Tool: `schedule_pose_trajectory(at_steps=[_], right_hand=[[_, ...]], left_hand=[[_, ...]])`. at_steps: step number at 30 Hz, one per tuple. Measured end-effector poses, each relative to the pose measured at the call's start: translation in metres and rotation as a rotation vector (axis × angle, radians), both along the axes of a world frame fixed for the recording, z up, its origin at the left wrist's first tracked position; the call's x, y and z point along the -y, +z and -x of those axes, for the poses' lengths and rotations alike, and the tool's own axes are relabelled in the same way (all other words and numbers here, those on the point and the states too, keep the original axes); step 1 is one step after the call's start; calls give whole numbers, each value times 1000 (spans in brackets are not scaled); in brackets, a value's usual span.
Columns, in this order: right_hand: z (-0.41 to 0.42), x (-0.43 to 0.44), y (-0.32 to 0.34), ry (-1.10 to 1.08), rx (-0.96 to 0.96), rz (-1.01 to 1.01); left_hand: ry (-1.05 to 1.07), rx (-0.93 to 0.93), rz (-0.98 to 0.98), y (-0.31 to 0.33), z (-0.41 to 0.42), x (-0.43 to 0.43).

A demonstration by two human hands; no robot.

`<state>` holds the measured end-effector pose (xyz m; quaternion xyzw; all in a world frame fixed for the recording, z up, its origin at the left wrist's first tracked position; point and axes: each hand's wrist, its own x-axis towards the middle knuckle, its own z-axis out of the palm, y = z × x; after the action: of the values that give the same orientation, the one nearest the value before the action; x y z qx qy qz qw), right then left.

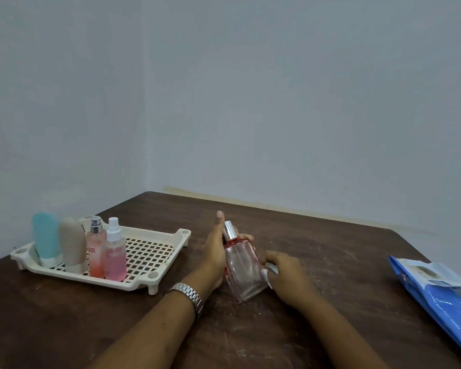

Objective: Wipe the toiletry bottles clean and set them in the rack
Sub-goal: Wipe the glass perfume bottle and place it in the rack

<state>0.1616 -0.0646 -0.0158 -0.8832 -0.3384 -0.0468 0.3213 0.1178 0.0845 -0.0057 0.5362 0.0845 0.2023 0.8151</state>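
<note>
Head view: left hand curled round perfume bottle, right hand pinching wipe

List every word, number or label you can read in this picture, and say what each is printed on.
"AGE": red capitals on the peach spray bottle in the rack; any letters before it are out of sight.
Blue packet: white print, too blurred to read.
Glass bottle in the left hand: no text visible.
White wipe in the right hand: no text visible.
</note>
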Motion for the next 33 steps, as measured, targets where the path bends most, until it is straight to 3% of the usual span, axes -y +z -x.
schedule_pose_trajectory(at_steps=[9, 15, 20, 33], right_hand=[[16, -14, 6, -85, 47, -265], [35, -20, 16, 73, 48, -376], [48, -32, 15, 261, 212, -217], [21, -12, 12, 26, 61, -324]], left_hand=[[-6, -3, -1, -1, 1, -2], [21, 19, 72, -2, -1, -5], [-41, 53, 219, -3, -4, -4], [31, 5, 50, -1, 1, -4]])
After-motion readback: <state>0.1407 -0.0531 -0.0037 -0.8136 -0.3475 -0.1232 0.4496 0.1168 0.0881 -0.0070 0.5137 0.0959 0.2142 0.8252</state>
